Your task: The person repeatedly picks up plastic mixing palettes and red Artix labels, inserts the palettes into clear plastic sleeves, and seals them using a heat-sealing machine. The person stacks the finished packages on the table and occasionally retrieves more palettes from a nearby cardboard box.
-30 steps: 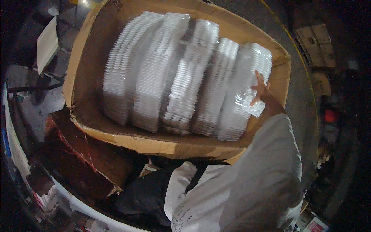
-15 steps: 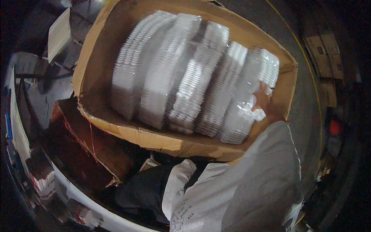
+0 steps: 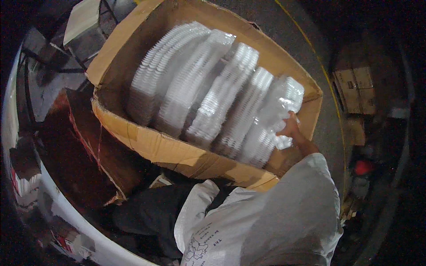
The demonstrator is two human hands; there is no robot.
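In a large cardboard box, nested clear plastic trays stand on edge in several long, slightly curved rows, with shiny clear film on some of them. My right hand reaches over the box's near right side to the rightmost row. Its fingers are spread against the outer face of that row, around the middle, beside a crumpled glossy bit of plastic. Of my left arm only a light grey sleeve shows low in the middle; the left hand cannot be seen.
A dark brown carton with torn edges lies left of the box. Farther left are a metal-framed stand and a pale board. Stacked cartons stand at the right beyond a yellow floor line, near a red object.
The view has shifted, so the box's right end sits lower and farther left in the picture. My right hand stays against the rightmost row of trays.
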